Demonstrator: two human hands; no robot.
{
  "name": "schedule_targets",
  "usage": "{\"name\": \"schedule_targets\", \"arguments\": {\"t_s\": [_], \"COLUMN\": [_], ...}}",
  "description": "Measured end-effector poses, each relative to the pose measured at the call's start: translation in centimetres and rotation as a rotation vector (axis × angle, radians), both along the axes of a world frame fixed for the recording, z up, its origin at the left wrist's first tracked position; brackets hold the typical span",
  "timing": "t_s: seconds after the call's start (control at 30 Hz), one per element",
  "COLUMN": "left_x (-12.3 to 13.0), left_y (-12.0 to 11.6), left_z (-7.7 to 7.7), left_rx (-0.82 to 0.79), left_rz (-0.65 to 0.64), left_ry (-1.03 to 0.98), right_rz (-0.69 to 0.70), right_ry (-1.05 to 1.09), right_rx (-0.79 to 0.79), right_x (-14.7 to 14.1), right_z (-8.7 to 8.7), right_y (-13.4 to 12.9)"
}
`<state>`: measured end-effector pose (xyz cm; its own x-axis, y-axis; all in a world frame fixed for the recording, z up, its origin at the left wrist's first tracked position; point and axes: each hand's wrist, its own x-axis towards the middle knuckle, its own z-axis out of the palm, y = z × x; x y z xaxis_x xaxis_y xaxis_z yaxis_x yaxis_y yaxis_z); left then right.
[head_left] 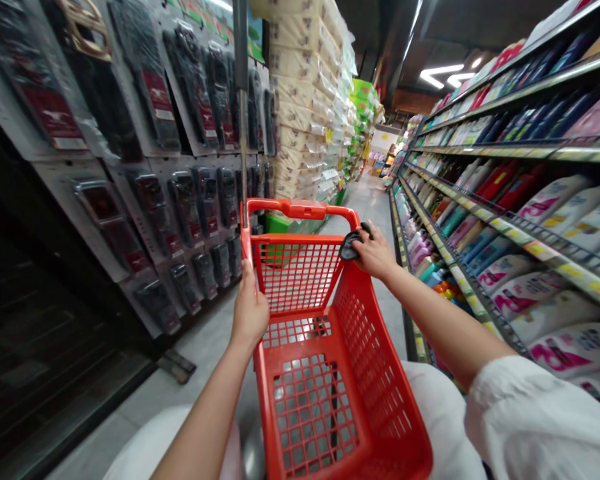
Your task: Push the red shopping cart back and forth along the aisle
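Note:
A red plastic shopping basket (393, 347) with a grid bottom stands between my knees, with nothing inside it. My left hand (251, 307) is wrapped round the basket's left rim near the far corner. At the far right corner, my right hand (373, 252) pinches a dark, crumpled cloth (350, 246) against the rim. A red handle (303, 210) arches over the far side of the basket. From the handle's left end a metal pole (243, 133) rises upright.
Packaged belts (153, 93) hang on a rack at the left. Stacked tissue packs (300, 100) rise ahead. Shelves of bottles (555, 247) run close along the right side. A grey floor aisle (367, 193) leads ahead. A rack foot (177, 365) juts out at the lower left.

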<state>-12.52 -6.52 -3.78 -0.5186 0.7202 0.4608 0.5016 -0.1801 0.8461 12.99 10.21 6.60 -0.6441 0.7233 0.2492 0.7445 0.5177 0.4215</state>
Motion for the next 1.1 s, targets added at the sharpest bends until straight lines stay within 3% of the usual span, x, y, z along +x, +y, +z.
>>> {"name": "schedule_targets", "arguments": {"t_s": [0.1,0.17,0.23,0.4,0.5,0.6,0.73,0.83,0.93,1.0,1.1], "left_x": [0.4,0.6,0.8,1.3,1.6,1.9,2.3,2.5,2.8,2.9,3.0], "left_y": [0.2,0.3,0.3,-0.1,-0.3,-0.5,-0.8,-1.1,-1.6,-2.0,-2.2], "left_z": [0.4,0.6,0.7,0.8,0.7,0.6,0.3,0.3,1.1,2.0,2.9], "left_rx": [-0.005,-0.010,-0.011,-0.016,0.011,0.022,-0.007,-0.009,-0.042,-0.062,-0.072], "left_rz": [0.031,0.037,0.033,0.020,0.013,0.012,0.042,0.063,0.114,0.116,0.003], "left_ry": [-0.009,-0.021,-0.037,-0.075,-0.078,-0.065,-0.036,-0.002,0.112,0.235,0.377], "right_rz": [0.108,0.180,0.246,0.421,0.523,0.471,0.314,0.218,0.131,0.091,0.067], "right_ry": [-0.145,-0.237,-0.326,-0.594,-0.647,-0.558,-0.473,-0.369,-0.339,-0.371,-0.438], "right_rx": [-0.109,-0.191,-0.261,-0.487,-0.573,-0.524,-0.330,-0.160,-0.124,-0.176,-0.277], "right_x": [-0.4,-0.4,0.0,3.0,5.0,5.0,2.0,-0.7,-2.4,-3.1,-4.1], "right_z": [-0.2,-0.9,-2.0,-6.2,-7.3,-6.1,-3.3,-2.5,-4.0,-6.2,-10.4], "right_y": [-0.2,-1.8,-4.7,-14.9,-17.7,-15.5,-8.5,-4.2,-2.0,-1.3,-0.9]}}
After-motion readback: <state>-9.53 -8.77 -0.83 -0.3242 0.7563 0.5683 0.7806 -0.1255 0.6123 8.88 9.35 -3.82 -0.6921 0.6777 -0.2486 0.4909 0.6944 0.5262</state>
